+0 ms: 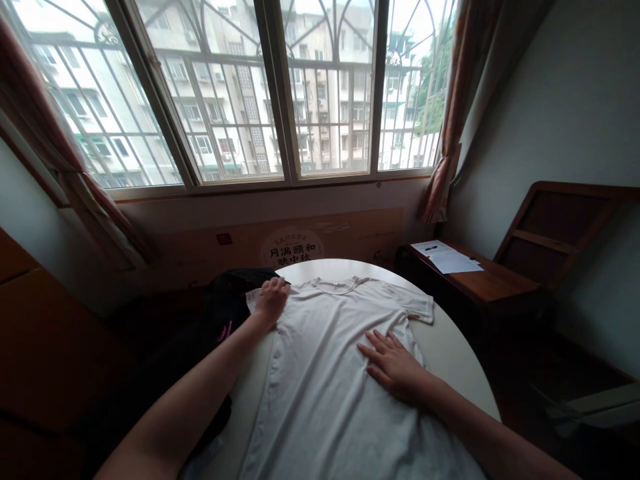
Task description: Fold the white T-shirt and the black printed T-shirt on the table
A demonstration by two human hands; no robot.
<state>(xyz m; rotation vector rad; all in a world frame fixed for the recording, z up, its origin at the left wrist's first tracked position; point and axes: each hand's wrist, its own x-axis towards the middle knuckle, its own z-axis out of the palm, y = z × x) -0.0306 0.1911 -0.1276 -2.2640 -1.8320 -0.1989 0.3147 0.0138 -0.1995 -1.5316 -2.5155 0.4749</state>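
A white short-sleeved T-shirt (320, 353) lies spread on a round white table (453, 340), its neckline at the far side and its lower part towards me. My left hand (271, 300) is at the sleeve on the left, fingers curled and closed on the cloth; the fingertips are partly hidden. On the right side of the shirt's body, below the other sleeve, my right hand (395, 367) lies flat with its fingers spread, pressing on the fabric. Soft creases run lengthwise down the shirt.
A black bag (220, 293) sits against the table's left edge. To the right stands a wooden bench (505, 280) with papers (453, 260) and a pen on it. Beyond the table are a printed cardboard panel (350, 233) and a barred window with curtains (443, 170).
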